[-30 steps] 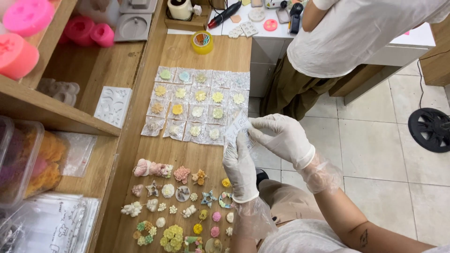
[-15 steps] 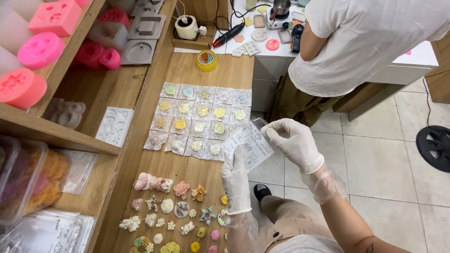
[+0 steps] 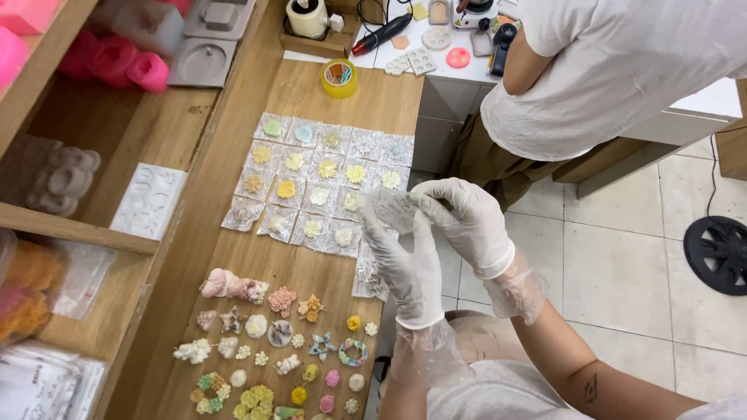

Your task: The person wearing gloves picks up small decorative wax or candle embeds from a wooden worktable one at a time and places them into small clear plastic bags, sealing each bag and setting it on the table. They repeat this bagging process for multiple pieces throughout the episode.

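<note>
Left hand: our gloved left hand (image 3: 406, 260) is raised over the bench edge, fingers pinched closed on the near side of a small clear plastic bag (image 3: 389, 210).
Right hand: our gloved right hand (image 3: 465, 222) grips the same bag from the far side, thumb and fingers closed on its upper edge.
Change: half a second ago the bag sat lower and flatter between the hands; now we have drawn it up, and both hands have closed in together on it.
Meaning: we judge the bag is being worked open or checked rather than laid down.
Contents: we cannot tell whether anything is inside; the film is crinkled and glossy.
Below the grip: a loose clear bag (image 3: 372, 272) lies at the edge of the wooden bench (image 3: 233, 187).
Left of the grip: rows of bagged flower pieces (image 3: 311, 183).
Nearer us, left: unbagged coloured flower pieces (image 3: 272, 342).
Beyond the grip: a co-worker in a white shirt (image 3: 622, 70) at a white table.
</note>
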